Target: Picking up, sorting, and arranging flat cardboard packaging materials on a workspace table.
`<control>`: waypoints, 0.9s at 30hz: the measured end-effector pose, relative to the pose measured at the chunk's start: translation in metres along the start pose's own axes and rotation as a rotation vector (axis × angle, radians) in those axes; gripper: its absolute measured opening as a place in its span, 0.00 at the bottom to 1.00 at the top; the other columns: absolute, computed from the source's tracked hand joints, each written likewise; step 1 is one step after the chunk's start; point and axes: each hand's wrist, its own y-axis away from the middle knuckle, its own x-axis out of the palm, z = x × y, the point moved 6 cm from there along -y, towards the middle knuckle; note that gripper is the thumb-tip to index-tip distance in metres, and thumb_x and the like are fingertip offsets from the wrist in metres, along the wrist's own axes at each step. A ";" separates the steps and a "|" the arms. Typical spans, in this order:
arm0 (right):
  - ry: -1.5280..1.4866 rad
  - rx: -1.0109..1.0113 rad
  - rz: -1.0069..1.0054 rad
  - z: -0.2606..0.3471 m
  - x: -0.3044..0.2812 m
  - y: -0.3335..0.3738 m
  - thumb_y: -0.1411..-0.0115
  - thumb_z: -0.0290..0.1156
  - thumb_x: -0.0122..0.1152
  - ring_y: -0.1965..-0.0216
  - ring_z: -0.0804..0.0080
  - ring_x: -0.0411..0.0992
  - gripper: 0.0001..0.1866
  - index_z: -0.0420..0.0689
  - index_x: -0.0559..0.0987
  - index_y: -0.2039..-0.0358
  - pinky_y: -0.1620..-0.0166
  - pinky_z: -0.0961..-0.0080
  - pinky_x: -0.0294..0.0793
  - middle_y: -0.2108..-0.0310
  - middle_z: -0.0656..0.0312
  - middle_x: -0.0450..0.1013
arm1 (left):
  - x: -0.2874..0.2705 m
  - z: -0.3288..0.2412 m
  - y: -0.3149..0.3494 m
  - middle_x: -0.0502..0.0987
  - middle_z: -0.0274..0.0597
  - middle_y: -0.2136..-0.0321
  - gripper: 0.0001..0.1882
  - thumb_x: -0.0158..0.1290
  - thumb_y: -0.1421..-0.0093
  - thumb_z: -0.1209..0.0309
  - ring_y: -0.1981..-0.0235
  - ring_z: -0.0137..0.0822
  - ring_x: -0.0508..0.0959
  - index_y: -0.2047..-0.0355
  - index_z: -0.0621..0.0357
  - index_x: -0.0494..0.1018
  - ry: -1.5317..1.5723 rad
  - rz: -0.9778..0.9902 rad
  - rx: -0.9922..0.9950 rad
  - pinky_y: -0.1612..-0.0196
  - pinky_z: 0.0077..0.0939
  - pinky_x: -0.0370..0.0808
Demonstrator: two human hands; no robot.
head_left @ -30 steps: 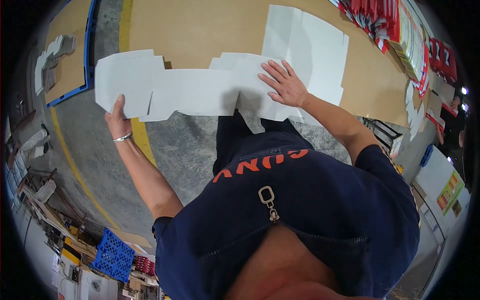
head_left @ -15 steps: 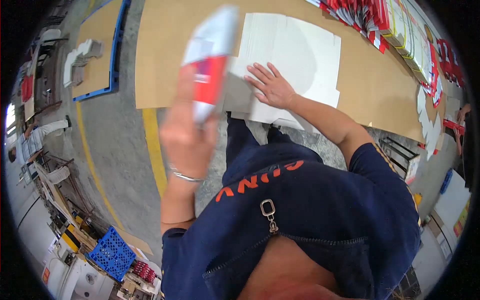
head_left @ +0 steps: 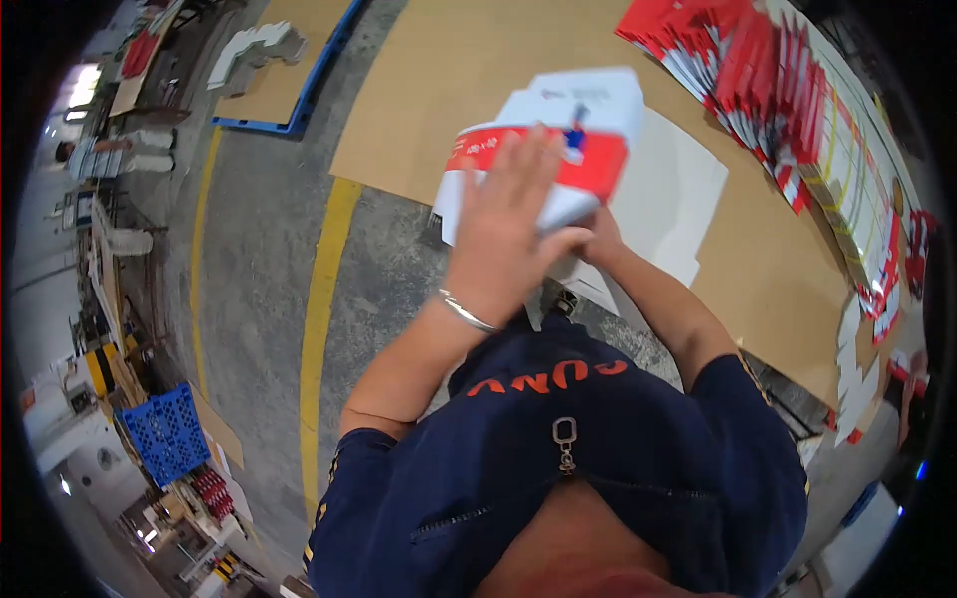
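A flattened red-and-white printed carton [head_left: 598, 110] lies tilted over white cardboard sheets [head_left: 688, 179], slightly smeared by motion. My left hand [head_left: 503, 219], a metal bangle at its wrist, rests on the carton's printed face with its fingers stretched out and apart. At the carton's near right edge is my right hand [head_left: 601, 239]. Its fingers disappear behind the carton, so their grip does not show. The carton covers much of the sheets.
Brown cardboard [head_left: 399, 130] covers the work surface. Fanned red-and-white cartons [head_left: 758, 80] and strapped bundles [head_left: 842, 189] line its right side. Leftward are a yellow floor line [head_left: 329, 249], a blue pallet [head_left: 289, 128], a blue crate [head_left: 164, 434] and a person [head_left: 120, 154].
My left hand has brought the carton down and rightward onto the white sheets, and its fingers are now spread. My right hand, earlier flat on the sheets, is now at the carton's edge.
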 end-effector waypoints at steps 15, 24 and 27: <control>0.872 0.021 0.134 0.042 0.005 -0.028 0.46 0.41 0.51 0.34 0.55 0.43 0.32 0.47 0.61 0.40 0.36 0.52 0.36 0.35 0.52 0.47 | 0.039 0.450 0.105 0.67 0.40 0.47 0.34 0.54 0.43 0.53 0.44 0.38 0.66 0.43 0.61 0.60 1.691 -0.429 -0.759 0.43 0.39 0.64; 0.809 0.035 0.157 0.040 -0.005 -0.032 0.46 0.42 0.50 0.34 0.55 0.43 0.34 0.48 0.59 0.39 0.35 0.52 0.36 0.35 0.53 0.47 | 0.018 0.433 0.081 0.74 0.46 0.57 0.26 0.59 0.51 0.78 0.55 0.36 0.74 0.51 0.70 0.66 1.265 -0.460 -0.978 0.49 0.31 0.69; 0.815 0.031 0.135 0.040 -0.013 -0.026 0.47 0.44 0.52 0.34 0.60 0.43 0.34 0.52 0.59 0.39 0.35 0.53 0.37 0.35 0.56 0.47 | -0.019 0.380 0.067 0.73 0.46 0.58 0.24 0.59 0.51 0.77 0.57 0.36 0.73 0.53 0.71 0.67 1.022 -0.458 -0.984 0.51 0.28 0.68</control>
